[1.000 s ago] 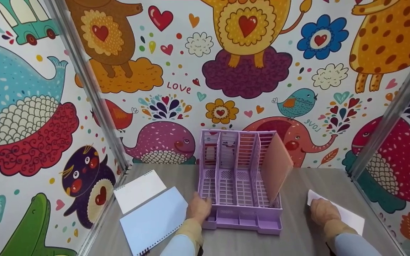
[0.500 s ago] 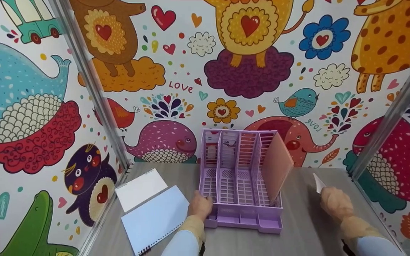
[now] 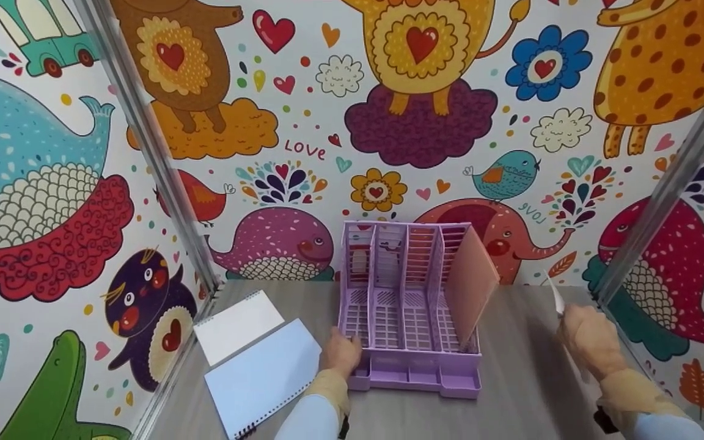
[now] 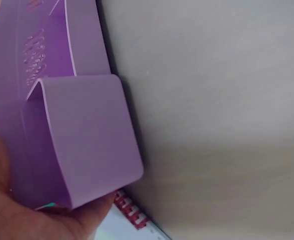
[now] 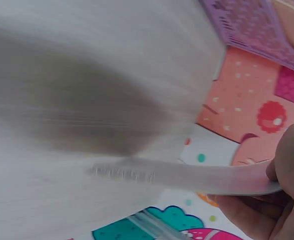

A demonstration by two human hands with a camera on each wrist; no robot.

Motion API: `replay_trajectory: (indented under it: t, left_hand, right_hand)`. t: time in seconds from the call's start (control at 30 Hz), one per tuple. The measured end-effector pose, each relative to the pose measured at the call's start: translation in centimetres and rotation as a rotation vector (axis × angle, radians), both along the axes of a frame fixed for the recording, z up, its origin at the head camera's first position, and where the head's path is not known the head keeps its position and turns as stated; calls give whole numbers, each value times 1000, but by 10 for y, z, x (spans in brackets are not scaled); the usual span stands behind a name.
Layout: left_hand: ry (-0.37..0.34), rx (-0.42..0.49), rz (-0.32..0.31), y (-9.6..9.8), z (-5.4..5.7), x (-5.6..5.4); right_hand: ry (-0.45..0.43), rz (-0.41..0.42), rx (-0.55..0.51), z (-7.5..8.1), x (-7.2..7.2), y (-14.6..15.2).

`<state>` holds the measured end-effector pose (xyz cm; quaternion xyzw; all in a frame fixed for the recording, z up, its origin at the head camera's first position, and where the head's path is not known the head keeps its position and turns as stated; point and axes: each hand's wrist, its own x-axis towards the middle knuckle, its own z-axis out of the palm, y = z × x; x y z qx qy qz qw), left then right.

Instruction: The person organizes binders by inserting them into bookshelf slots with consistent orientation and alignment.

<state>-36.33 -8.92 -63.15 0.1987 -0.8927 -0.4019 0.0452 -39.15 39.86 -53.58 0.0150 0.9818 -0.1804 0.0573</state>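
A purple desk file organizer (image 3: 419, 354) with several upright slots stands at the middle of the table. My left hand (image 3: 341, 352) grips its front left corner, thumb on one side and fingers on the other, beside a small front compartment (image 4: 89, 140). Off to the organizer's right, my right hand (image 3: 593, 339) pinches a thin, pale spiral-bound notebook (image 5: 202, 177). In the head view this notebook (image 3: 555, 297) shows nearly edge-on, held above the table. A pinkish-orange notebook or board (image 3: 473, 284) leans upright in the organizer's rightmost slot.
On the left of the table lie a light blue spiral notebook (image 3: 266, 376) and, behind it, a smaller white one (image 3: 239, 325). Walls with cartoon animals (image 3: 282, 244) and metal corner posts (image 3: 162, 159) enclose the table at back and sides.
My right hand has moved right and raised the notebook, turning it from a visible broad face to nearly edge-on. The left hand stays on the organizer's corner.
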Motion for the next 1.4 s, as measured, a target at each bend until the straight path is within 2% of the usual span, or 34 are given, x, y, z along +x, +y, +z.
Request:
replay_trajectory:
  t: [0.07,0.1,0.2,0.3,0.33,0.63,0.97,1.2,1.4]
  left_hand:
    - [-5,7,-7,-2,0,-1]
    - [22,-26,-1,-3,-10,-6]
    - [37,-44,6,-4,-12,-8]
    - [40,-48,15,-2,-11,-6]
    - [11,-16,7,-1,-2,-1]
    - [-18,-12,-16,0,-3,2]
    - [-49,24,-6,-1,1,0]
    - [-43,-27,0,-1,0,-2]
    - [-68,-17,-11,-1,-1,0]
  right_hand:
    - [31,-7,-1,7,2,-4]
    - [63,-5,9,11,3,-6]
    - [142,-16,14,19,4,-16]
    - [222,-19,38,25,6,-27]
    - [232,-21,30,26,7,-31]
    - [348,16,-61,42,20,-52]
    - [612,19,-129,77,28,-75]
    - [800,8,-154,100,29,-87]
    - [869,-35,-225,115,33,-99]
